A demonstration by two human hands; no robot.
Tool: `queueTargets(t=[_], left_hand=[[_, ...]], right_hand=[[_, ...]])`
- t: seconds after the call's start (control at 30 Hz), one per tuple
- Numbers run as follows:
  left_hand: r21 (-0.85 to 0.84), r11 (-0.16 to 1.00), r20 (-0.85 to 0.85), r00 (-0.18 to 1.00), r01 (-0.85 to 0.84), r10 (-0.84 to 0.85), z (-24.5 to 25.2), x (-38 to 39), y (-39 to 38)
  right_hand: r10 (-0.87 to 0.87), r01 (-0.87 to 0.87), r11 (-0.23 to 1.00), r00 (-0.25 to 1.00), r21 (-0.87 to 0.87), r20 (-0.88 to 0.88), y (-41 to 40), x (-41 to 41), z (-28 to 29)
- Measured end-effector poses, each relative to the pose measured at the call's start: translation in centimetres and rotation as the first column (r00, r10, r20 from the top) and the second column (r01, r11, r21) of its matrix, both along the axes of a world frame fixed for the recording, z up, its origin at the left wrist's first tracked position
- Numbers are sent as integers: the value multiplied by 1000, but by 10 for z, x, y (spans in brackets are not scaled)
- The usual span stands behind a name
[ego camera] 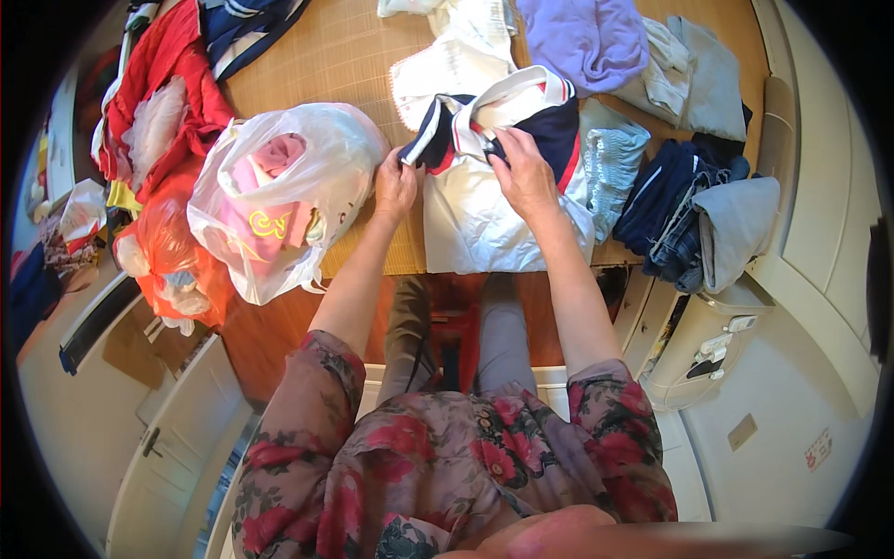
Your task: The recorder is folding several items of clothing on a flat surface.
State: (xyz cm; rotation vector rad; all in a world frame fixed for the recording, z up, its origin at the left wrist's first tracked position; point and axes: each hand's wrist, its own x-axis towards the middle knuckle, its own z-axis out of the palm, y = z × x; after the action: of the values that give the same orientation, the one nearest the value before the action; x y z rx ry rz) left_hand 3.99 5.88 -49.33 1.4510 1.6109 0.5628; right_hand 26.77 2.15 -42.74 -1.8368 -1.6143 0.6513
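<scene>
In front of me a white polo shirt with navy shoulders, red piping and a striped collar lies on the bamboo mat. Its lower part hangs at the table's near edge. My left hand grips the end of a navy sleeve with a white cuff, at the shirt's left side. Over the collar opening, my right hand has its fingers bent onto the placket, with cloth between thumb and fingers. Beyond the collar is a white garment with a scalloped trim.
Left stands a white plastic bag of clothes, beside an orange plastic bag and a red garment. To the right lie a purple garment, a light-blue ruffled garment, folded dark trousers and grey folded cloth.
</scene>
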Motion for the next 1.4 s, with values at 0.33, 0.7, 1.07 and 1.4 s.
queueTargets(t=[0.33, 0.7, 1.07, 1.4], left_hand=[[-304, 919, 302, 890, -250, 342, 25, 9, 3], [173, 824, -165, 841, 539, -516, 53, 77, -42], [-262, 942, -327, 899, 209, -291, -2, -8, -145], [-339, 922, -189, 946, 188, -262, 6, -26, -184]], right_hand=[[33, 4, 988, 972, -154, 233, -51, 9, -33], [-359, 359, 929, 933, -84, 23, -121, 25, -12], [-632, 576, 621, 769, -532, 95, -258, 72, -90], [-276, 369, 911, 877, -183, 394, -246, 57, -60]])
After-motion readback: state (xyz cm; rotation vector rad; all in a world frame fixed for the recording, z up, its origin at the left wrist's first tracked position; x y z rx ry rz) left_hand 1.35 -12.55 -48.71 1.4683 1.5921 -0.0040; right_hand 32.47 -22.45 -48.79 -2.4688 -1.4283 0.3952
